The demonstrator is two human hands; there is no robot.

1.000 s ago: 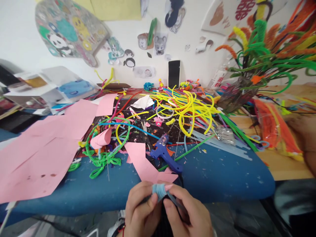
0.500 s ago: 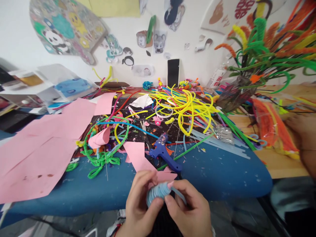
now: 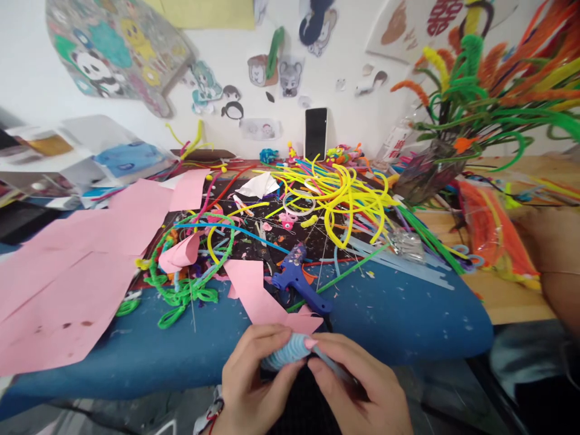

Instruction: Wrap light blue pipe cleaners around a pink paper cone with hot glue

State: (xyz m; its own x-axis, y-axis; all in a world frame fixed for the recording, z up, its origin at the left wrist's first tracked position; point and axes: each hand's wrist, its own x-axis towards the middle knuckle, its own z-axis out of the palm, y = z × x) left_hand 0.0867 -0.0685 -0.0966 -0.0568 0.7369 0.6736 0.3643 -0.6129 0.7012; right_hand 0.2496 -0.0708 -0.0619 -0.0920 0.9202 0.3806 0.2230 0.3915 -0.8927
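Near the front edge of the blue table my left hand (image 3: 249, 377) is closed around a light blue coil of pipe cleaner (image 3: 292, 349), wound in tight rings. Pink paper (image 3: 310, 343) pokes out of the coil's right end. My right hand (image 3: 369, 386) pinches the loose tail of the same light blue pipe cleaner (image 3: 333, 364), just right of the coil. Just beyond my hands lie pink paper scraps (image 3: 254, 290) and a blue glue gun (image 3: 301, 281). My fingers hide part of the coil.
Large pink sheets (image 3: 77, 266) cover the left side. Green pipe cleaner loops (image 3: 181, 299) and a tangle of yellow pipe cleaners (image 3: 348, 205) lie farther back. A phone (image 3: 316, 133) leans against the wall. At right are a vase (image 3: 423, 172) and another person's arm (image 3: 550, 260).
My right hand has moved a little to the right and down, with more of the tail stretched from the coil. The coil now lies more level in my left hand.
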